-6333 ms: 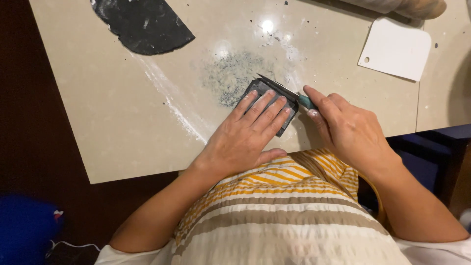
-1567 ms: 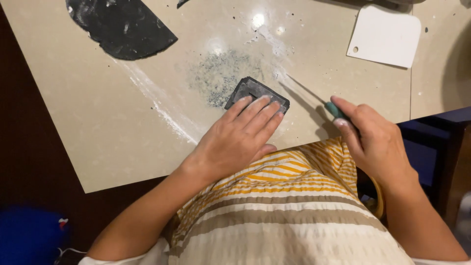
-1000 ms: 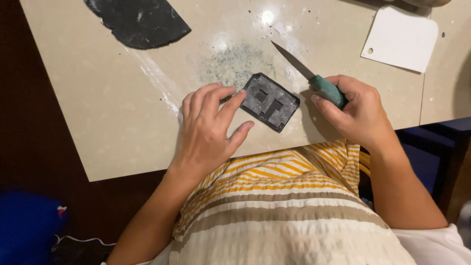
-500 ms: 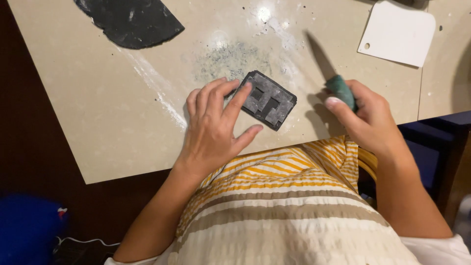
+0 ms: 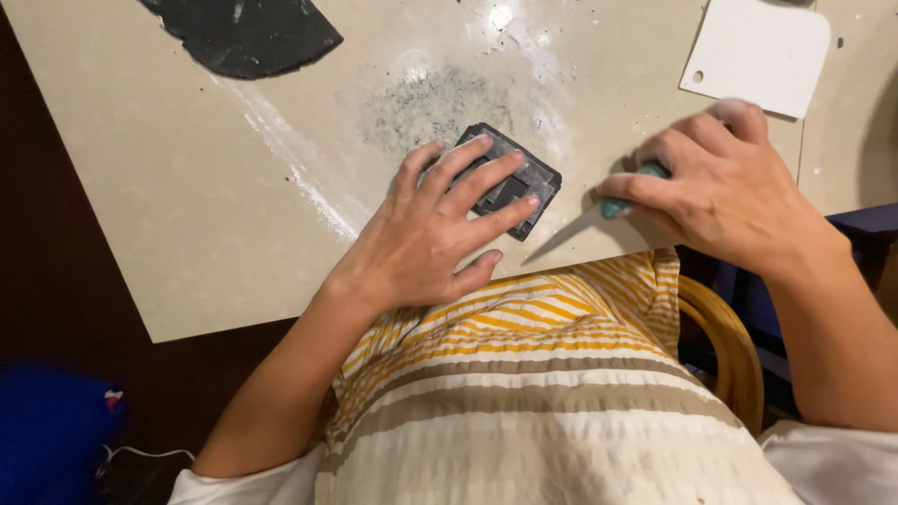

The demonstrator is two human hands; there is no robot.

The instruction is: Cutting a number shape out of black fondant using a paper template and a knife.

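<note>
From the head camera, the beige table [image 5: 187, 215] filled the top of the view, smeared with pale streaks and a speckled dusty patch [image 5: 426, 103]. Dark floor showed at left, and a curved wooden chair back [image 5: 734, 351] at right. A white plastic scraper [image 5: 758, 56] lay at the far right, and a flat black clay sheet [image 5: 248, 33] was cut off by the top edge.

The left hand [image 5: 435, 229] lay flat, fingers spread, pressing on the small dark square slab [image 5: 510, 182] near the table's front edge, partly covering it. The right hand [image 5: 725, 192] was closed around a knife [image 5: 599, 215] with a teal handle; the grip mostly hid the handle. The blade pointed down-left just beside the slab, blurred, and I couldn't tell whether it touched. The striped shirt hid the table's near edge.
</note>
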